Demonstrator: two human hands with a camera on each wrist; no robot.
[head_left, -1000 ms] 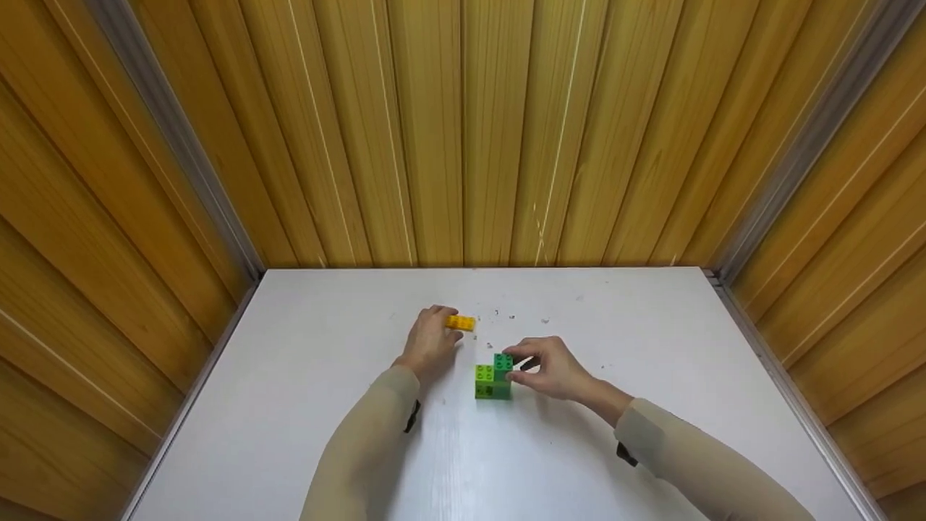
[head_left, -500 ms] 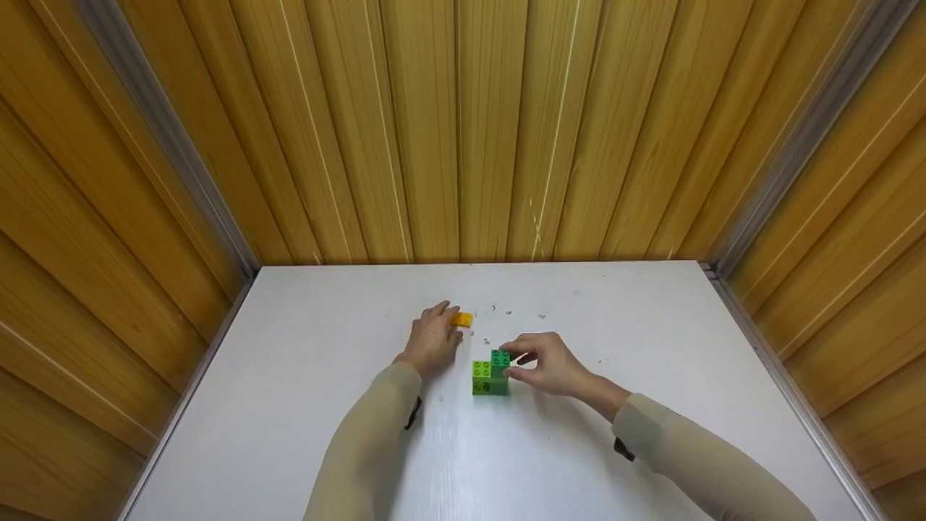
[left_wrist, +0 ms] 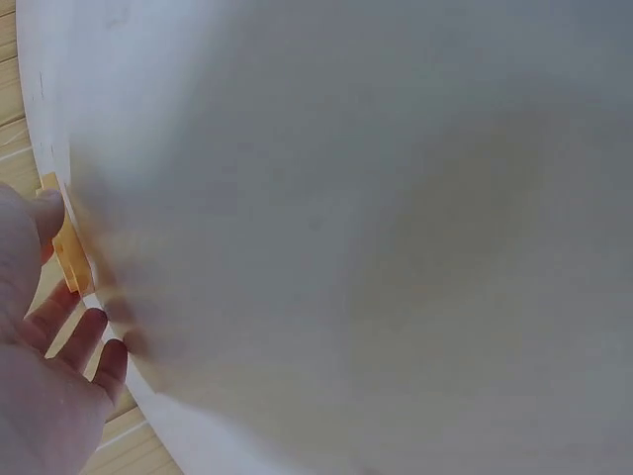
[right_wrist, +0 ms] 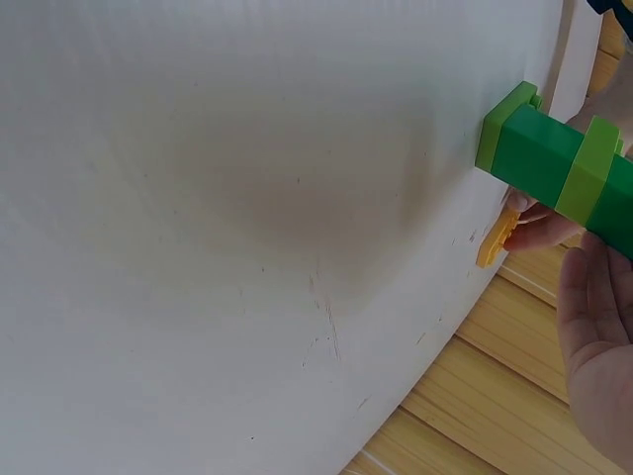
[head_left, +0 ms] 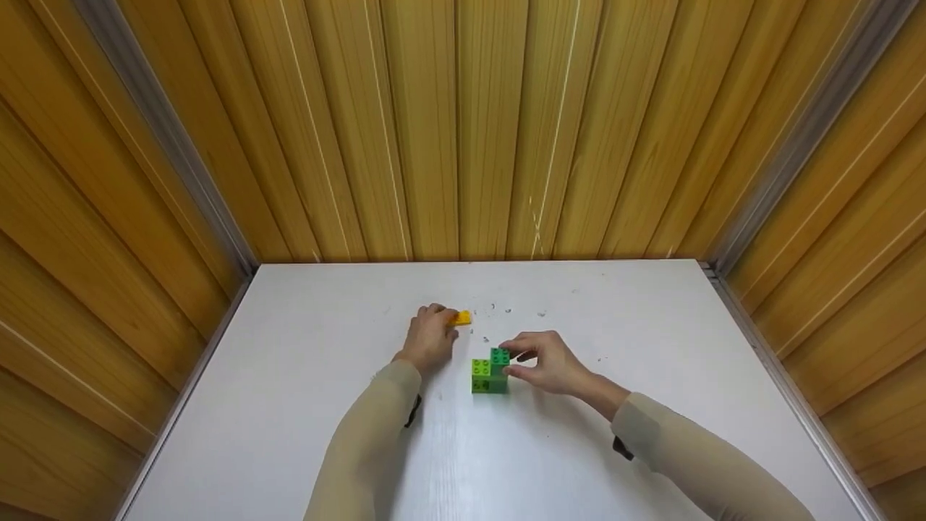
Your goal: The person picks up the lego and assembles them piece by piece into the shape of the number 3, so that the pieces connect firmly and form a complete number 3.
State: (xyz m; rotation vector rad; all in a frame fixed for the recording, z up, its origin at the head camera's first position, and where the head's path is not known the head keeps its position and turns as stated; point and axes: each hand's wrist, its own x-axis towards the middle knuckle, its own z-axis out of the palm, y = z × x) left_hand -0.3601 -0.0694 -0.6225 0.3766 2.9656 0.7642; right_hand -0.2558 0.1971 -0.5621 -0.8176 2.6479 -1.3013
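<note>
In the head view, my left hand [head_left: 428,339] pinches a flat yellow toy building brick [head_left: 463,318] near the back of the table; its fingers cover the brick's left part. The left wrist view shows the thumb lying along the yellow brick [left_wrist: 71,252] and the other fingers curving below it. My right hand [head_left: 548,363] grips the upper dark green brick [head_left: 500,356] of a small stack between thumb and fingers. Beside that brick, one level lower, is a lime brick [head_left: 481,367]. Lime and dark green layers alternate along the stack [right_wrist: 539,153] in the right wrist view.
The white table [head_left: 304,449] has small dark specks and scuffs [head_left: 506,311] behind the stack. Wood-plank walls [head_left: 463,130] with grey metal corner posts enclose it at the back and both sides.
The left fingers lifted and spread half a second ago, then came down over the yellow brick, which now shows less of its studded top. The right hand keeps its grip on the stack.
</note>
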